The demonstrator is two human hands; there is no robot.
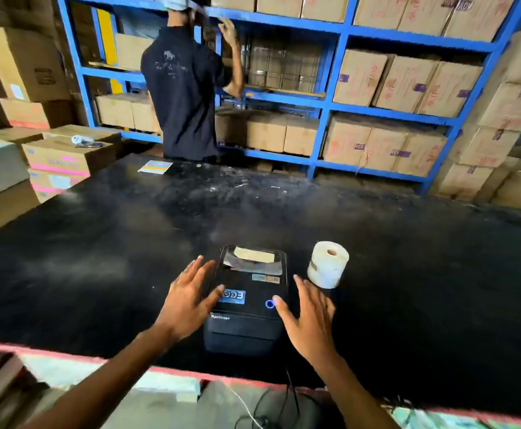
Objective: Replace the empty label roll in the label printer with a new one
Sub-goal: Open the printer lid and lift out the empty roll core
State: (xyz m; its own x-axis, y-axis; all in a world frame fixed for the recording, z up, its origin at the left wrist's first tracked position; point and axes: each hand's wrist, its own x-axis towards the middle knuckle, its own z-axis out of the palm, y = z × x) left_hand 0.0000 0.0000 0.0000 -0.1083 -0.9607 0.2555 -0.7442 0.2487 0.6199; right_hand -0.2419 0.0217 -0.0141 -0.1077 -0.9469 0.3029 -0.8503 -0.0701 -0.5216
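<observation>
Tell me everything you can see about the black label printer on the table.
The label printer is a black plastic box with its lid closed, standing upright on the black table near its front edge. The lid has a clear window, a blue sticker and a lit blue ring button. The left hand and right hand flank it, fingers spread, thumbs at the lid.

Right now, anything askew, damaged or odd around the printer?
Nothing is damaged or spilled. The label printer sits square on the black table, lid shut. The new label roll stands on end just to its right. Both hands, left hand and right hand, are open and empty.
</observation>
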